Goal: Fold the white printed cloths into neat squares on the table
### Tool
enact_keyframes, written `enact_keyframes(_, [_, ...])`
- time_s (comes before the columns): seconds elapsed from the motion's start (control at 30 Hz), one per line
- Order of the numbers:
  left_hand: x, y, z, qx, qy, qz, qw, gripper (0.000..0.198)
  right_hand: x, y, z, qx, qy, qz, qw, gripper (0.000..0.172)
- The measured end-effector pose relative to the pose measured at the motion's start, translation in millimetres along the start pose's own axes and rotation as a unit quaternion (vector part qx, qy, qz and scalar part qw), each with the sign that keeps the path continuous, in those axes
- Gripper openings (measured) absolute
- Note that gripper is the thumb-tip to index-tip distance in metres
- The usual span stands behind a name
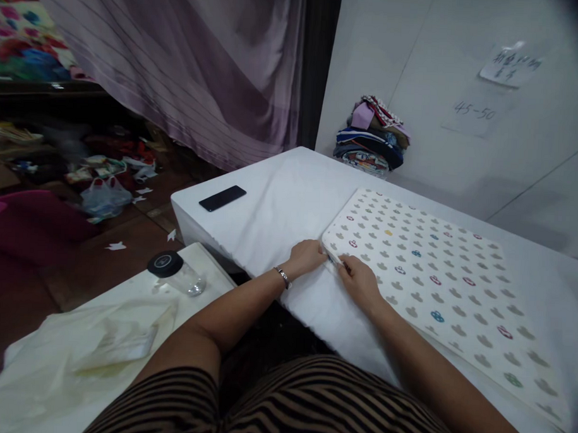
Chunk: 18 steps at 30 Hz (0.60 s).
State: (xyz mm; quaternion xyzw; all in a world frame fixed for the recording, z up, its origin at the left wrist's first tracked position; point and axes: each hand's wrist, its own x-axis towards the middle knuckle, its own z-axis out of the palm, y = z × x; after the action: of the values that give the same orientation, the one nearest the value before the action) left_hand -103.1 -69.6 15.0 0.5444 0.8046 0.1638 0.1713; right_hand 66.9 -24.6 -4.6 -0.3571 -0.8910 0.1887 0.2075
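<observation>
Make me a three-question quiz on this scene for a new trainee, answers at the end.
1. On which arm is the bracelet worn?
2. True or false: the phone lies on the same table as the patterned cloth.
3. Where on the cloth are the left hand and right hand? A) its middle B) a near corner C) its far edge

Key: 1. Left. 2. True. 3. B.

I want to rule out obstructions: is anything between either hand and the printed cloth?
Nothing visible. The left hand is at the cloth's edge, and the right hand pinches it close by. The phone and bottle are off to the left.
</observation>
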Motion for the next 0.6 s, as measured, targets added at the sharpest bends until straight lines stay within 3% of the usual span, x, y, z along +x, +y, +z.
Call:
enact_keyframes(0.17, [2, -1, 2.2, -0.079, 0.032, 0.010, 0.996, 0.008, -1, -1, 1, 0.000, 0.003, 0.015, 1.000, 0.029])
enact_keyframes(0.3, [6, -2, 6.0, -0.188, 0.016, -0.007, 0.982, 0.003, -2, -3, 0, -0.021, 0.005, 0.013, 1.000, 0.028])
enact_keyframes(0.47, [5, -2, 11.0, -0.379, -0.026, -0.073, 0.922, 0.008, -3, -9, -3, -0.064, -0.018, -0.024, 0.998, 0.025])
enact_keyframes(0.6, [2, 1, 9.2, -0.436, -0.031, -0.082, 0.896, 0.010, -4, -14, -5, -0.099, -0.030, -0.022, 0.994, 0.023])
